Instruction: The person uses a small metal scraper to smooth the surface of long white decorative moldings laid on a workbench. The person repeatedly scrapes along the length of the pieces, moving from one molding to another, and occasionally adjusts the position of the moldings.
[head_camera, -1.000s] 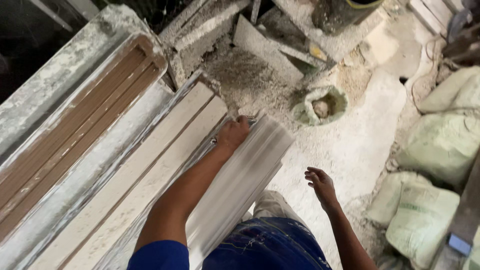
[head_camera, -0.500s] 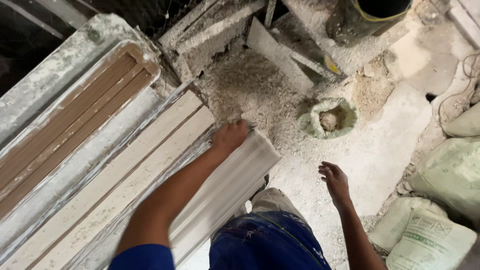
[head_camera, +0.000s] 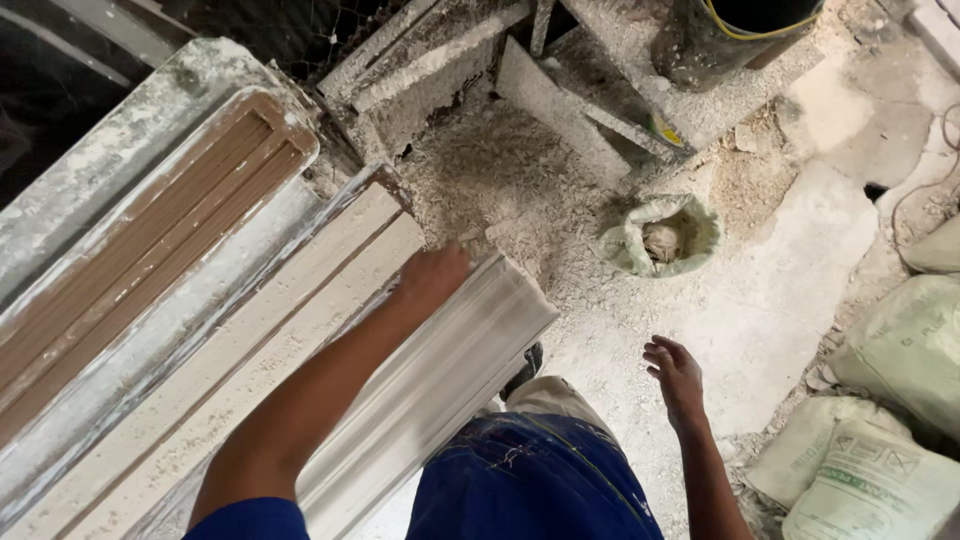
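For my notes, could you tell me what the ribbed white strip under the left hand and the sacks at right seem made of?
Ribbed white strip: probably cast plaster, matte and chalky, with moulded ridges. Sacks: apparently woven plastic, pale and dusty. Left hand rests on the strip.

Two hands (head_camera: 432, 278), four sacks (head_camera: 905, 335), one bucket (head_camera: 735, 35)

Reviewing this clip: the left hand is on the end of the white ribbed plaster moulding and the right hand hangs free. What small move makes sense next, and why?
Probably bring the right hand over to the long white ribbed plaster moulding. The left hand grips it only at its far end, while the piece juts off the long plaster-caked mould bench over the dusty floor. The right hand is open and touches nothing.
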